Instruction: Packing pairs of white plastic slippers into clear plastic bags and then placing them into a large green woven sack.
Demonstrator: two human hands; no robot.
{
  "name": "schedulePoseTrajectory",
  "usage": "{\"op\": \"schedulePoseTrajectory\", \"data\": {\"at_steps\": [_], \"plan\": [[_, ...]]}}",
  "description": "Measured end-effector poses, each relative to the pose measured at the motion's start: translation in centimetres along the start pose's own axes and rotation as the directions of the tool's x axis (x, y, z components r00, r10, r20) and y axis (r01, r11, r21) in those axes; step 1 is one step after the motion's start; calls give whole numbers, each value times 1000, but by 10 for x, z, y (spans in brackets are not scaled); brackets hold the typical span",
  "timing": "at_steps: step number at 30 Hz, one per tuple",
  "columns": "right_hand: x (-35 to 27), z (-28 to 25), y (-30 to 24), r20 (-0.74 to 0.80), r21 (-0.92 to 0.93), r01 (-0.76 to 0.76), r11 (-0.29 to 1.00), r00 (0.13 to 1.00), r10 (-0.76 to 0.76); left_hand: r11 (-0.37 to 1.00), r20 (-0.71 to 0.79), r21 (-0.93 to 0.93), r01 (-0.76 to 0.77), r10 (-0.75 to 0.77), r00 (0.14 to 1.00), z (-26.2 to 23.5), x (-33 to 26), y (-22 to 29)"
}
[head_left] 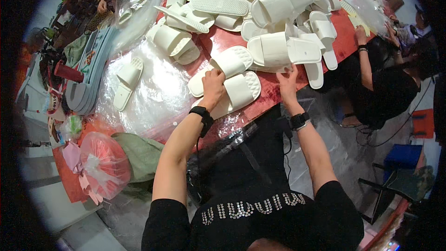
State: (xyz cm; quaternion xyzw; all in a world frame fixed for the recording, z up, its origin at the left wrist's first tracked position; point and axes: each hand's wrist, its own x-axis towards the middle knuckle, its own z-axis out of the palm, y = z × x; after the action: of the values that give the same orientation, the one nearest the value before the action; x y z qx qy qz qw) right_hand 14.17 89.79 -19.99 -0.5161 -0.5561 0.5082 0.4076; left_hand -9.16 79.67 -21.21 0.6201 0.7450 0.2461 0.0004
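Observation:
Two white slippers lie side by side in front of me near the table's edge, toes pointing right. My left hand (213,86) is closed at the upper slipper (232,61), its fingers curled at the strap's opening. The lower slipper (239,94) lies against it, partly covered by that hand and wrist. My right hand (289,83) reaches up with thumb and fingers apart, its fingertips close to the underside of a white slipper (269,50) at the pile's near edge. Whether they touch it, I cannot tell.
A heap of white slippers (218,3) covers the red table (341,32). One single slipper (128,82) lies on clear plastic sheeting (155,95) at left. Grey strips (95,72) and a tied plastic bag (104,165) sit farther left. Co-workers' hands (360,35) show at right and far left.

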Motion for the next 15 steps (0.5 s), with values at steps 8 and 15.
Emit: {"op": "schedulePoseTrajectory", "data": {"at_steps": [8,15], "plan": [[73,12,-63,416,-53,-2,999,909,23,926,-325,-371,-68,-60,944,-96,33,-42],[-19,39,-42,627,-109,837,537,477,-616,786,-410,-604,133,-449,794,-208,-21,-98]]}}
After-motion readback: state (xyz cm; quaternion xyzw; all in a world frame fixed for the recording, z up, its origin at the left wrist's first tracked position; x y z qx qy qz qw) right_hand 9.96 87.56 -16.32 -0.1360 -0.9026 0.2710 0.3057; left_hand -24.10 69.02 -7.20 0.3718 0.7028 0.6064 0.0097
